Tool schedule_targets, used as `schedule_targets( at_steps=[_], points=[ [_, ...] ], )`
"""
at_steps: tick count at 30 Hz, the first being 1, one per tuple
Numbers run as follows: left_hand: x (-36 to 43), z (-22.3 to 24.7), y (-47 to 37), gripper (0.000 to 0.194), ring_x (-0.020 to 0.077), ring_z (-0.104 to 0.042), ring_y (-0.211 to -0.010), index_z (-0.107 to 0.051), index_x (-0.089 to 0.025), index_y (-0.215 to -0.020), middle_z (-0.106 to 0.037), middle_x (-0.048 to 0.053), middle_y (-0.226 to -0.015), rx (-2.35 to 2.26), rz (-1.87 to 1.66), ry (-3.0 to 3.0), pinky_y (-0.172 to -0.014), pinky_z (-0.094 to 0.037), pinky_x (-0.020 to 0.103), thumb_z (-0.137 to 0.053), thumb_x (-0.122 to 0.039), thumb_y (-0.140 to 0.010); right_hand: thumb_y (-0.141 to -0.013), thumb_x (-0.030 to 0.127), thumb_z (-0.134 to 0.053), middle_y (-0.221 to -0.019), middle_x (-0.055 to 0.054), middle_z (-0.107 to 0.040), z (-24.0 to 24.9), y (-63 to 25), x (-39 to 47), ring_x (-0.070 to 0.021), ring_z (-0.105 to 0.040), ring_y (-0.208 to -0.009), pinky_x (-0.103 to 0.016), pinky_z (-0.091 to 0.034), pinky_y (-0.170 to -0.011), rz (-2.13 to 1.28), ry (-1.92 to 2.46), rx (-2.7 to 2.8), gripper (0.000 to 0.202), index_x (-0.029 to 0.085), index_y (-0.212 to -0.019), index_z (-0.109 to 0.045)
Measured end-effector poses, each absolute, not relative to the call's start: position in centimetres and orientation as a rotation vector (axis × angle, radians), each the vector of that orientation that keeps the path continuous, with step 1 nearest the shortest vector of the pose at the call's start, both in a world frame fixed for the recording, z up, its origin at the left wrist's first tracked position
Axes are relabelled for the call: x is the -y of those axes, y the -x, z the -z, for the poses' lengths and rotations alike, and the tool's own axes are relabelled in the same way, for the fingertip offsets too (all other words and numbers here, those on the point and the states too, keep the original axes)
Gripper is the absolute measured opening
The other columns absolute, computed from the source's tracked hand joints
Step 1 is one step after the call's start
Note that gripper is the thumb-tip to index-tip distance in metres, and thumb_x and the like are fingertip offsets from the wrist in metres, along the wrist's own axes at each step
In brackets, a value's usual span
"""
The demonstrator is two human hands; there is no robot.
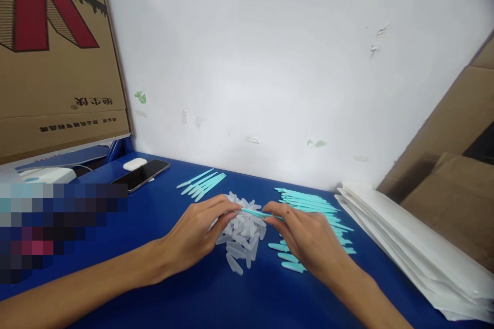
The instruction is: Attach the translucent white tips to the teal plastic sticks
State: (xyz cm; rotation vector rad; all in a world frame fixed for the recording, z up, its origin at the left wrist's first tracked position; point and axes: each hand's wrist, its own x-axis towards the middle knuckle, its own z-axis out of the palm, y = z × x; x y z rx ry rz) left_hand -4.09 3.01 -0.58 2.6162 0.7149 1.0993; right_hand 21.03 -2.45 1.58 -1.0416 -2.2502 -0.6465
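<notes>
One phone (143, 176) and white sheets (409, 249) flank the turquoise sticks (309, 200).

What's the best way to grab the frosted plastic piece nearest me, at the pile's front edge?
Probably pinch the frosted piece across its narrow width, near its closest end, coming from your side: it's long and slim, and that end points out from the pile onto the blue table.

Fingers (230, 206) pinch a turquoise stick (253, 212) — translucent pieces (242, 240) beneath.
</notes>
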Motion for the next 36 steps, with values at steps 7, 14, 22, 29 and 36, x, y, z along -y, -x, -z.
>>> schedule_targets(
  at_steps=[7, 14, 22, 29, 36],
  points=[
    [-2.7, 0.5, 4.1, 0.026, 0.0128, -0.062, -0.083, -0.063, -0.021, -0.122, -0.068, 0.004, -0.101, -0.676, -1.140, -2.563, -0.071, -0.049, 0.023, -0.049, -0.015, -0.101, -0.106, 0.025, -0.045, -0.078, 0.003, -0.070, -1.5, -21.1, 2.5, -0.0090, -0.055, -0.049, -0.026, -0.026, -0.047, 0.589, 1.039, 2.278, 0.012, 0.023, -0.117, -0.049],
    [-2.2, 0.7, 3.6, 0.028, 0.0119, -0.060, -0.074, -0.065, -0.018, -0.122, -0.066, 0.004, -0.090, -0.502, -1.093, -2.557, -0.066, -0.048, 0.022, -0.047, -0.014, -0.101, -0.105, 0.020, -0.044, -0.071, 0.004, -0.062, -0.7, -19.9, 2.9, -0.0103, -0.057, -0.054, -0.026, -0.027, -0.046, 0.506, 0.957, 2.350, 0.018, 0.022, -0.121, -0.051],
    [-1.8, 0.7, 3.6, 0.028, 0.0114, -0.053, -0.063, -0.064, -0.019, -0.119, -0.059, 0.002, -0.081, -0.556, -0.868, -2.741, -0.056, -0.040, 0.021, -0.042, -0.018, -0.103, -0.105, 0.021, -0.043, -0.072, 0.003, -0.063, -0.3, -19.3, 3.2, -0.0135, -0.060, -0.057, -0.027, -0.031, -0.049, 0.469, 1.006, 2.449, 0.020, 0.022, -0.124, -0.051],
    [-4.8, -0.3, 4.7, 0.024, 0.0205, -0.064, -0.083, -0.066, -0.017, -0.112, -0.071, 0.008, -0.094, -1.020, -0.959, -3.001, -0.063, -0.045, 0.026, -0.045, -0.023, -0.101, -0.105, 0.038, -0.042, -0.118, -0.011, -0.066, -2.7, -23.0, 1.5, -0.0234, -0.066, -0.100, -0.037, -0.051, -0.081, 0.513, 1.309, 2.169, 0.035, 0.022, -0.136, -0.043],
    [-10.0, -2.3, 8.3, 0.030, 0.0291, -0.067, -0.084, -0.065, -0.014, -0.104, -0.069, 0.014, -0.087, -1.953, -0.512, -2.888, -0.059, -0.042, 0.028, -0.038, -0.025, -0.100, -0.100, 0.026, -0.047, -0.116, -0.010, -0.066, -2.5, -29.9, -0.7, -0.0276, -0.065, -0.097, -0.046, -0.048, -0.085, 0.665, 1.686, 2.262, 0.023, 0.023, -0.116, -0.063]
  ],
)
